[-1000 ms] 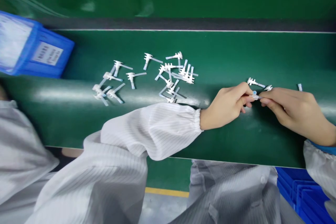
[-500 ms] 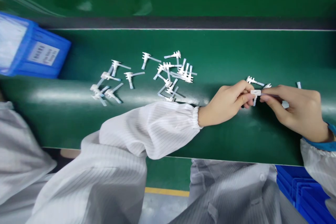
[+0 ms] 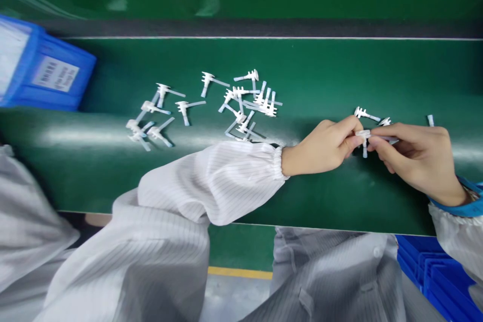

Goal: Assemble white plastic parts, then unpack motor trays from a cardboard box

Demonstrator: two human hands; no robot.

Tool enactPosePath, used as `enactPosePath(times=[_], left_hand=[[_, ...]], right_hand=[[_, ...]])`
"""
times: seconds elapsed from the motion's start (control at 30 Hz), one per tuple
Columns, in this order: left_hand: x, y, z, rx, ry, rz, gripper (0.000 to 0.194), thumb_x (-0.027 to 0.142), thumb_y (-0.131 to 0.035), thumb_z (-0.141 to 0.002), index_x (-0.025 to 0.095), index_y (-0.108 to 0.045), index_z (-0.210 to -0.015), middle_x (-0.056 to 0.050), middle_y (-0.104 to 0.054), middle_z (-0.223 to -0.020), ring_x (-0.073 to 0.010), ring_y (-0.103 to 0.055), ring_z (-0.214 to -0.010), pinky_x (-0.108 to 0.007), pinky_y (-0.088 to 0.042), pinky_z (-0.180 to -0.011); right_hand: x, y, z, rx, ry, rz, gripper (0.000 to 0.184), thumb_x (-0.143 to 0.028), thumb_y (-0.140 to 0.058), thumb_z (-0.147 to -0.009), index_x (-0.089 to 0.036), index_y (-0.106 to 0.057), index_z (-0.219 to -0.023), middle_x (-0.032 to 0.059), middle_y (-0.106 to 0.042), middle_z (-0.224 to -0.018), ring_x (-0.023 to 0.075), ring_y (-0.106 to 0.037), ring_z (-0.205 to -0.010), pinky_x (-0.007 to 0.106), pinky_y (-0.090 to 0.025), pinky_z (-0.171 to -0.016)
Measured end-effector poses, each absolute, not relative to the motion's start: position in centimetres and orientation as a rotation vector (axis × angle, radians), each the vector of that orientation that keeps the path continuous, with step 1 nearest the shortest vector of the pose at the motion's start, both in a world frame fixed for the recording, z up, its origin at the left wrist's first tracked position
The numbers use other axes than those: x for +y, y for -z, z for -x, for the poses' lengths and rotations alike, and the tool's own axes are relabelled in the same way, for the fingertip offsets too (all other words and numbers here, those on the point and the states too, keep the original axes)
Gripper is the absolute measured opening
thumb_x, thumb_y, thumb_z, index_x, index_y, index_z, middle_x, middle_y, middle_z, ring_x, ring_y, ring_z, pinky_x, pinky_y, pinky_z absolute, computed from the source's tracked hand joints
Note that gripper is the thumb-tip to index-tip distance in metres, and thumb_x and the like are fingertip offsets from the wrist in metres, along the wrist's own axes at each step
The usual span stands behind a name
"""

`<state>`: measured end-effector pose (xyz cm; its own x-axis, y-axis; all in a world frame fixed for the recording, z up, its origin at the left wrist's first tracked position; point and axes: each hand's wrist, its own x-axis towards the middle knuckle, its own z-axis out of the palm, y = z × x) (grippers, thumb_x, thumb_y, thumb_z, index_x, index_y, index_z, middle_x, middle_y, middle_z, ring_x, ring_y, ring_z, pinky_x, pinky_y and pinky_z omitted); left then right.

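Note:
My left hand (image 3: 324,145) pinches a small white plastic fitting (image 3: 364,134) over the right part of the green bench. From the fitting a short, pale blue-tipped stem points down. My right hand (image 3: 420,156) is closed at its other side, with a thin translucent tube (image 3: 388,139) between thumb and forefinger. Whether the tube sits fully in the fitting is hidden by the fingertips. Just beyond my hands lie another white fitting (image 3: 366,114) and a partly covered one (image 3: 385,122). A pale tube end (image 3: 430,120) shows behind my right hand.
Several similar fittings with tubes lie in a loose group (image 3: 241,103) mid-bench and another group (image 3: 151,113) further left. A blue labelled bin (image 3: 71,58) stands at the left. Blue crates (image 3: 445,276) are below the bench edge at right. Another person's sleeve (image 3: 26,211) is at far left.
The fitting has turned slightly between my fingers, its stem now pointing straight down. My right hand has shifted a little left, and more of the tube shows. The whole view has shifted slightly.

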<state>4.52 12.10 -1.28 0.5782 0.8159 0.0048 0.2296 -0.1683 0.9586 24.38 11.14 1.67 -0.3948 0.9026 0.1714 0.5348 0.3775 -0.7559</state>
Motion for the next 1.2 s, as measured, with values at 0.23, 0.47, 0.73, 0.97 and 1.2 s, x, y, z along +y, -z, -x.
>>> enactPosePath(times=[0.23,0.47,0.73,0.97,1.2], left_hand=[[12.4,1.0,-4.2,0.826,-0.591,-1.762,0.037,0.054,-0.037,-0.103,0.022,-0.044,-0.087,0.007,-0.053,-0.054,-0.0106,-0.053,-0.048,-0.023,-0.037,-0.055],[12.4,0.8,-4.3,0.815,-0.559,-1.749,0.032,0.048,-0.037,-0.104,0.021,-0.046,-0.088,0.006,-0.057,-0.055,-0.0109,-0.057,-0.05,-0.023,-0.04,-0.057],[12.2,1.4,-5.0,0.928,-0.572,-1.842,0.018,0.029,-0.039,-0.104,0.021,-0.044,-0.088,0.005,-0.058,-0.057,-0.0116,-0.058,-0.052,-0.024,-0.038,-0.057],[12.0,1.7,-5.3,0.997,-0.566,-1.868,0.017,0.022,-0.039,-0.1,0.022,-0.042,-0.084,0.004,-0.056,-0.055,-0.0137,-0.057,-0.051,-0.025,-0.037,-0.054],[11.9,1.8,-5.7,1.085,-0.547,-1.958,0.012,0.012,-0.043,-0.091,0.022,-0.046,-0.085,0.002,-0.058,-0.058,-0.0159,-0.059,-0.057,-0.026,-0.038,-0.055]], right_hand=[[12.2,-2.7,-25.0,-2.09,-1.008,1.299,0.015,-0.034,-0.068,-0.09,-0.023,-0.077,-0.086,-0.0006,-0.063,-0.059,0.0107,-0.054,-0.046,0.022,-0.038,-0.039],[12.5,-3.0,-25.3,-1.911,-1.322,1.345,0.027,-0.046,-0.073,-0.085,-0.02,-0.076,-0.085,-0.0005,-0.061,-0.058,0.0085,-0.045,-0.039,0.022,-0.035,-0.033],[12.0,-2.4,-24.8,-1.846,-1.275,1.404,0.018,-0.032,-0.073,-0.085,-0.015,-0.078,-0.085,-0.0005,-0.06,-0.059,0.0057,-0.045,-0.037,0.019,-0.034,-0.034],[11.9,-1.9,-24.7,-1.777,-1.3,1.36,0.015,-0.031,-0.077,-0.084,-0.017,-0.079,-0.086,0.0007,-0.064,-0.063,0.0053,-0.046,-0.038,0.02,-0.033,-0.034],[11.7,-1.6,-24.7,-1.926,-1.14,1.358,0.011,-0.031,-0.071,-0.089,-0.024,-0.079,-0.087,0.0,-0.065,-0.066,0.0081,-0.047,-0.041,0.023,-0.034,-0.036]])
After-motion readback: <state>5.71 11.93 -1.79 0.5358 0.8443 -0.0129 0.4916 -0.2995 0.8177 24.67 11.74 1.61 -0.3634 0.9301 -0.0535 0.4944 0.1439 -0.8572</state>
